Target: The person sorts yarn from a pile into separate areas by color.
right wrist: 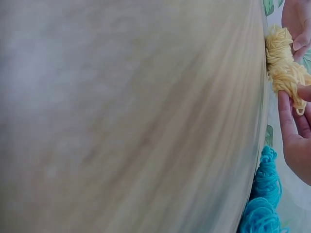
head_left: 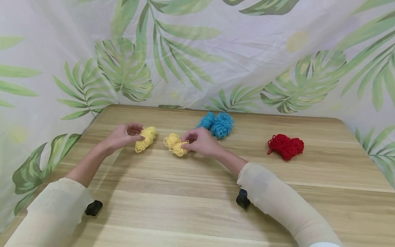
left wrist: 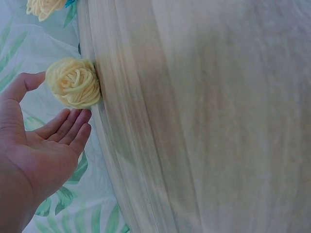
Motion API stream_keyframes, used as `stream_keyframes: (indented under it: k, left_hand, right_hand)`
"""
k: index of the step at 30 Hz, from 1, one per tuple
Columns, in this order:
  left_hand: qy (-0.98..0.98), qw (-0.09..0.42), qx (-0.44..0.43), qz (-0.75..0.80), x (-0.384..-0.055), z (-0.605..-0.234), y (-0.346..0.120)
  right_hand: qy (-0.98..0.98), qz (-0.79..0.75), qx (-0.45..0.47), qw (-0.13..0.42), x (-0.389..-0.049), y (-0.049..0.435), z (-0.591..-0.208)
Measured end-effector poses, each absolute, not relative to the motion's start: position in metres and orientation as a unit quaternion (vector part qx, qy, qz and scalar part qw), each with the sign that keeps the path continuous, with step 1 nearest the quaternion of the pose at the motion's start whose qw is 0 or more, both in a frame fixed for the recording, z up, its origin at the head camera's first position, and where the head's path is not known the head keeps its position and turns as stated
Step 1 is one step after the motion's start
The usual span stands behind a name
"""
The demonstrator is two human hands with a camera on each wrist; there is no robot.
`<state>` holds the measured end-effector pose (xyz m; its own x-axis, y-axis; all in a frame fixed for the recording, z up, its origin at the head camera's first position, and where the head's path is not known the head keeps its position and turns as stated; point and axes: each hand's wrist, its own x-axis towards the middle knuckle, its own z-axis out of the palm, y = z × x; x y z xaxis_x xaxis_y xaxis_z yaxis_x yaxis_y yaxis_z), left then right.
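Observation:
A light yellow yarn bundle (head_left: pixel 145 139) lies on the left part of the wooden table. My left hand (head_left: pixel 122 136) is at its left side, fingers extended and spread from the thumb; in the left wrist view the thumb tip and fingertips come right to the yarn's edge. A second, slightly deeper yellow yarn bundle (head_left: pixel 175 144) lies just to the right. Its right end is pinched between thumb and fingers of my right hand (head_left: pixel 202 141). The right wrist view also shows this pinched yarn (right wrist: pixel 286 75), with a small loop hanging below the fingers.
Behind my right hand, two blue yarn bundles (head_left: pixel 223 125) sit side by side near the table's back edge. Red yarn (head_left: pixel 285 146) lies farther right on the wooden table (head_left: pixel 172 206). A leaf-patterned cloth (head_left: pixel 191 68) hangs behind the table.

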<state>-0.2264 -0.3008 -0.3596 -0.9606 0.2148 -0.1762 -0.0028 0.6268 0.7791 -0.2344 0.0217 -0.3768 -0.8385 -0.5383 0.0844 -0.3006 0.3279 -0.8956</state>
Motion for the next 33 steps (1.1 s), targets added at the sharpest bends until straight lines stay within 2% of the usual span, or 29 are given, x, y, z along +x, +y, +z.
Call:
stream_keyframes:
  k: [7, 14, 33]
  left_hand:
    - [0.896, 0.127, 0.054, 0.422, -0.226, -0.361, -0.302]
    - [0.896, 0.121, 0.058, 0.423, -0.227, -0.361, -0.301]
    - [0.898, 0.125, 0.058, 0.417, -0.222, -0.356, -0.3]
  right_hand:
    - [0.788, -0.547, -0.25, 0.132, -0.24, 0.011, -0.381]
    - [0.782, -0.576, -0.188, 0.149, -0.244, 0.0, -0.382]
    - [0.778, -0.591, -0.165, 0.135, -0.25, -0.027, -0.388]
